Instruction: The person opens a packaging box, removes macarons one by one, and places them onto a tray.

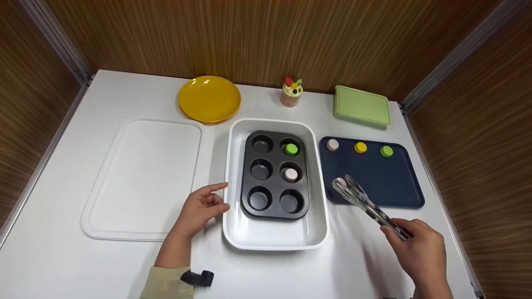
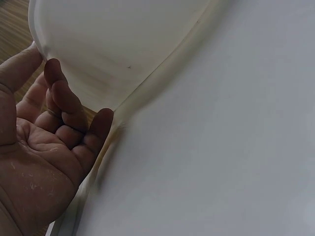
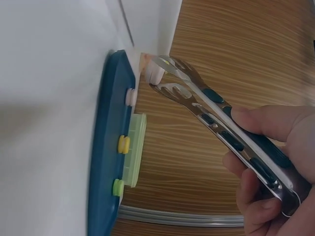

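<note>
My right hand (image 1: pixel 419 245) grips metal tongs (image 1: pixel 370 207) with dark inserts along their arms. Between the tong tips is a pale pink macaron (image 3: pixel 155 73), over the front left part of the navy tray (image 1: pixel 386 178). My left hand (image 1: pixel 201 211) rests against the left side of a deep white pan (image 1: pixel 274 236); index fingertip and thumb touch its rim, the other fingers loosely bent. Inside the pan lies a dark muffin tin (image 1: pixel 276 174). A green macaron (image 1: pixel 291 149) sits in its back right cup, a pale pink macaron (image 1: pixel 291 175) in the middle right one.
Pale pink (image 1: pixel 332 144), yellow (image 1: pixel 360 147) and green macarons (image 1: pixel 386 151) line the navy tray's back edge. Behind stand a yellow plate (image 1: pixel 210 99), a dessert cup (image 1: pixel 291 93) and a green lidded box (image 1: pixel 362 106). A white lid-like tray (image 1: pixel 145 178) lies left.
</note>
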Available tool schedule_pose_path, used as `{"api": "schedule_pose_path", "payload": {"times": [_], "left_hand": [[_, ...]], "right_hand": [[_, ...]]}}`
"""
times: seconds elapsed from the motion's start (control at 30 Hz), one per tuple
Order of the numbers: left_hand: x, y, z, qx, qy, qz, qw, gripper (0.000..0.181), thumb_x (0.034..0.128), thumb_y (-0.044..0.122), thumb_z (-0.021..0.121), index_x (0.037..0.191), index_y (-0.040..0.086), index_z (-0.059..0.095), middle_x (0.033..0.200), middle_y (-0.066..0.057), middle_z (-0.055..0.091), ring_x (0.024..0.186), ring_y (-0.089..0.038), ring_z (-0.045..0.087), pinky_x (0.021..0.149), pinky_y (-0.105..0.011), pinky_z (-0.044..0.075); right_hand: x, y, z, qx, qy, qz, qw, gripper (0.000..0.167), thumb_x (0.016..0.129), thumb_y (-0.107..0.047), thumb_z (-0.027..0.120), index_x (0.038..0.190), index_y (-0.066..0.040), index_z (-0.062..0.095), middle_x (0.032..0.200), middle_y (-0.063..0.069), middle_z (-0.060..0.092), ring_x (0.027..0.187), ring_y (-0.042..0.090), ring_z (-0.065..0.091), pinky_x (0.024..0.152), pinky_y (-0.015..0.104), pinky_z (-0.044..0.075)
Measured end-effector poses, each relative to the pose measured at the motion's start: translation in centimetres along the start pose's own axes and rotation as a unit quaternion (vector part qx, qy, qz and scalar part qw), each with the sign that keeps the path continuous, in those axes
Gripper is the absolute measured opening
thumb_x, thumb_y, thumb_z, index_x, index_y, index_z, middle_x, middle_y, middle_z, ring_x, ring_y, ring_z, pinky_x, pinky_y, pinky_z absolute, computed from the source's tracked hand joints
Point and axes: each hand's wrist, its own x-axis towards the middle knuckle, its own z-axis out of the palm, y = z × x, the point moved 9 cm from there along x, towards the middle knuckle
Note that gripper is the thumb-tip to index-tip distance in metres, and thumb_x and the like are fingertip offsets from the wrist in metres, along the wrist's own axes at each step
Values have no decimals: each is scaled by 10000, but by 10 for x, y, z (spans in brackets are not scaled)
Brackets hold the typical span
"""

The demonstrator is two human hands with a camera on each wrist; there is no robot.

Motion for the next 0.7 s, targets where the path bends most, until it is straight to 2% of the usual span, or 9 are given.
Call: {"api": "schedule_pose_path", "payload": {"times": [0.2,0.33,0.7], "left_hand": [[0,-1,-1,-3,2,-46,10000,553,864,-106,792,1387,-109,613,817,-47,661,735,-105,588,673,-217,482],[-1,0,-1,-10,8,-24,10000,551,866,-103,792,1387,-109,613,816,-48,662,732,-105,588,672,-218,484],[0,2,0,5,11,30,10000,549,868,-99,791,1387,-109,612,807,-42,660,714,-101,579,658,-215,479]], "right_hand": [[-2,10,13,-299,-423,383,9979,195,715,-51,948,879,-59,841,732,-6,678,606,73,573,550,255,431],[-2,12,19,-349,-561,453,9968,188,729,-60,943,889,-64,844,752,6,689,629,124,608,556,327,467],[-2,18,24,-402,-814,714,9933,192,753,-108,939,920,-76,848,776,8,693,664,200,639,569,369,476]]}}
